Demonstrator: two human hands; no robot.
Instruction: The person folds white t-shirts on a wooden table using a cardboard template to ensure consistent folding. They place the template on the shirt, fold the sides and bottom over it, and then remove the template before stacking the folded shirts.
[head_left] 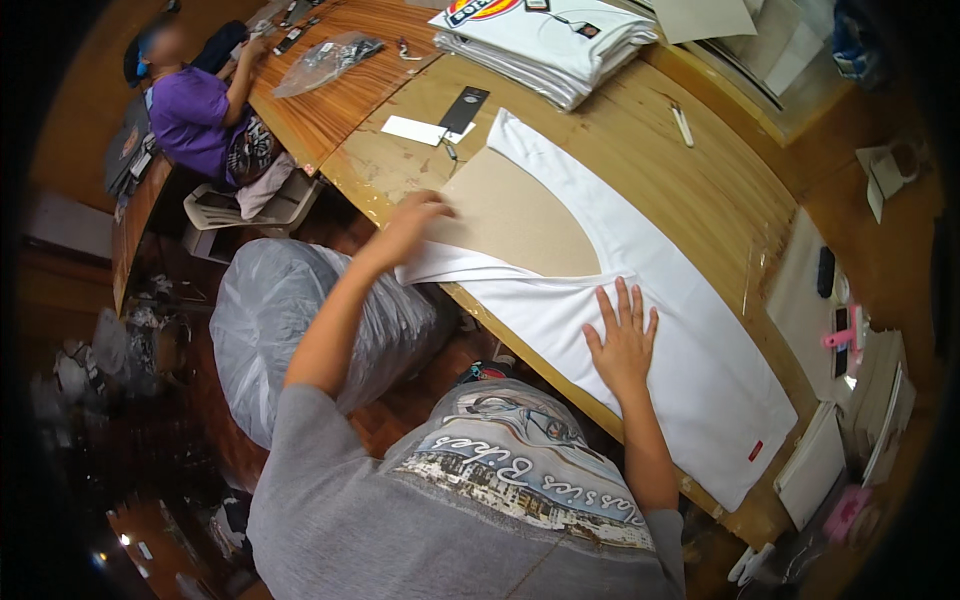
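By clock face about the middle of the view, one co-worker in a purple top (195,115) sits at ten o'clock. One grey plastic sack (285,310) at nine crowds the table edge; one clear plastic bag (325,66) lies at eleven. The left hand (408,228), toward ten, is blurred, fingers bent; whether they grip anything I cannot tell. Two hang tags, one white (410,130), one black (466,108), lie near twelve. One beige card (525,215) sits at one, its left end partly hidden by that hand. Past twelve, one white stack (545,60) bears a coloured emblem. The right hand (622,350), past three, presses flat, fingers spread, gripping nothing, on one white garment (705,370) stretching from twelve to five, with one red label (756,451) at four. One slim pale tool (682,125) lies at two.
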